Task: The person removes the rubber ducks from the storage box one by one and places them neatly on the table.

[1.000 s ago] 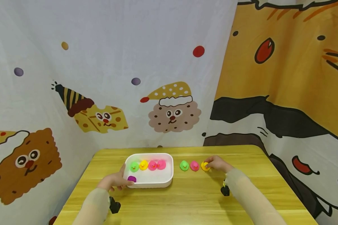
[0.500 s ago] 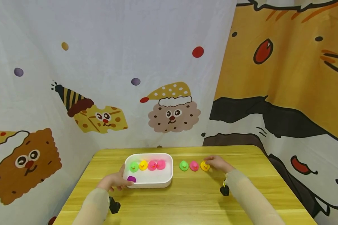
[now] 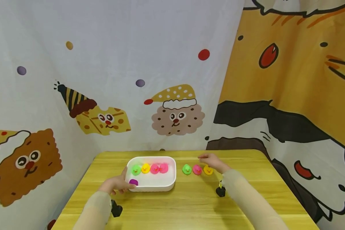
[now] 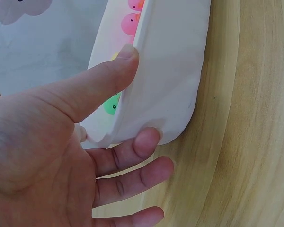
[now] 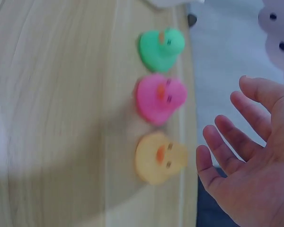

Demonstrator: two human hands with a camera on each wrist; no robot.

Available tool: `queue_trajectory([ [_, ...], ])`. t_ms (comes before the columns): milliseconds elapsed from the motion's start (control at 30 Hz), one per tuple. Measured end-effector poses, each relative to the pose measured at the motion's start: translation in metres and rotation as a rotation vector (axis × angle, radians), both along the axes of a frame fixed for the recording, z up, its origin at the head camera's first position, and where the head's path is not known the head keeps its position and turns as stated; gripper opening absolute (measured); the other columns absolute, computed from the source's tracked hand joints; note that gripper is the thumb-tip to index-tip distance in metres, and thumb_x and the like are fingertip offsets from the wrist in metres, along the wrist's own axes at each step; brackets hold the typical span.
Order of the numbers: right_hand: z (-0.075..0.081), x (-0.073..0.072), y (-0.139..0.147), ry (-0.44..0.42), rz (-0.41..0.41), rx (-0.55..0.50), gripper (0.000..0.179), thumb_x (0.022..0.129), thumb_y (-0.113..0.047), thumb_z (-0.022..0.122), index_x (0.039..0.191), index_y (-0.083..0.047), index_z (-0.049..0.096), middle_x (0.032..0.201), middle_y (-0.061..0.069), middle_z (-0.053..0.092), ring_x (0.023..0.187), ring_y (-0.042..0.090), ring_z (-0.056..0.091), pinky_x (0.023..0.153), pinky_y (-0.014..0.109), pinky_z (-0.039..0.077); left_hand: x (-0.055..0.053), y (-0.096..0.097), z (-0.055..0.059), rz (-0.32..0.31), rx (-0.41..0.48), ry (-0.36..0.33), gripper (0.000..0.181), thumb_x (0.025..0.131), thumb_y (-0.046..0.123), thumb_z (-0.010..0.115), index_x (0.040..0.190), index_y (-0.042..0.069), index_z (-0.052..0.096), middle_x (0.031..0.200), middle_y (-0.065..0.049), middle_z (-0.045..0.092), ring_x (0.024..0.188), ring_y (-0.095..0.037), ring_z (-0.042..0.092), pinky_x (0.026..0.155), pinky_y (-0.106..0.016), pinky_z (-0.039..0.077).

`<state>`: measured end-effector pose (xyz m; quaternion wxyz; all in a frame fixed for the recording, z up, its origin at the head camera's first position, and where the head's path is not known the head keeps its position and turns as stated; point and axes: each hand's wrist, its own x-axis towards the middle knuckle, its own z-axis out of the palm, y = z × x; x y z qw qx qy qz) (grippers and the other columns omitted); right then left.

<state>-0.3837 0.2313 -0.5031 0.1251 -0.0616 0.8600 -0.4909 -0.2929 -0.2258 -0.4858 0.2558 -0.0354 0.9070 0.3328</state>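
Observation:
A white plastic tub (image 3: pixel 158 188) stands left of centre on the table. Inside, along its far side, are a green duck (image 3: pixel 136 170), a yellow duck (image 3: pixel 145 168) and two pink ducks (image 3: pixel 154 168). A purple thing (image 3: pixel 133 182) sits in the near left corner, partly hidden. My left hand (image 4: pixel 52 127) grips that end of the tub, thumb over the rim and fingers against the outer wall. Right of the tub, a green duck (image 5: pixel 161 49), a pink duck (image 5: pixel 160 98) and a yellow duck (image 5: pixel 157 158) form a row. My right hand (image 3: pixel 214 162) hovers over the row's far side, loosely spread and holding nothing.
The wooden table (image 3: pixel 189 207) ends just behind the tub and ducks, in front of a curtain (image 3: pixel 126 38) printed with cartoon figures. Black devices (image 3: pixel 116 209) are worn at both wrists.
My right hand has let go of the yellow duck at the row's right end, lifted off and moved left. My left hand keeps its grip on the tub.

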Motion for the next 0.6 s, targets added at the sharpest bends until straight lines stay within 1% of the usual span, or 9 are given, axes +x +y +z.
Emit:
queue_trajectory([
  [133,0.008,0.001,-0.021,0.031,0.027,-0.003,0.032,0.095,-0.016,0.062,0.123,-0.001,0.064,0.122,0.016,0.062,0.113,0.034,0.057,0.094,0.056,0.042,0.000,0.000,-0.001,0.004,0.003,-0.001,0.120,0.080,0.048,0.076,0.153,0.004,-0.010,0.085,-0.013,0.055,0.080,-0.029,0.055,0.071,-0.047,0.041],
  [300,0.017,0.001,-0.045,0.065,0.071,0.008,0.030,0.094,-0.017,0.064,0.120,-0.003,0.067,0.118,0.013,0.064,0.107,0.031,0.059,0.090,0.050,0.047,0.003,0.000,-0.004,-0.001,0.000,0.001,0.120,0.081,0.047,0.076,0.153,0.003,-0.009,0.085,-0.013,0.056,0.079,-0.029,0.055,0.072,-0.047,0.041],
  [433,0.021,-0.001,-0.063,0.077,0.105,0.018,0.030,0.093,-0.019,0.065,0.119,-0.004,0.067,0.117,0.010,0.064,0.106,0.028,0.059,0.091,0.051,0.046,0.005,-0.001,-0.006,0.000,-0.004,0.020,0.119,0.081,0.047,0.076,0.153,0.004,-0.010,0.084,-0.013,0.055,0.078,-0.029,0.054,0.070,-0.047,0.041],
  [533,0.024,-0.002,-0.075,0.090,0.125,0.022,0.031,0.092,-0.020,0.066,0.118,-0.005,0.068,0.119,0.011,0.064,0.107,0.028,0.060,0.091,0.051,0.046,0.006,-0.002,-0.004,0.003,0.004,0.038,0.118,0.082,0.047,0.075,0.153,0.004,-0.009,0.082,-0.013,0.054,0.076,-0.031,0.053,0.068,-0.045,0.040],
  [600,0.027,-0.002,-0.084,0.105,0.137,0.023,0.030,0.092,-0.019,0.066,0.118,-0.004,0.068,0.119,0.012,0.064,0.109,0.028,0.059,0.092,0.048,0.046,0.005,-0.002,-0.002,-0.003,0.011,0.049,0.117,0.082,0.047,0.075,0.153,0.004,-0.008,0.080,-0.013,0.054,0.073,-0.031,0.053,0.065,-0.042,0.039],
])
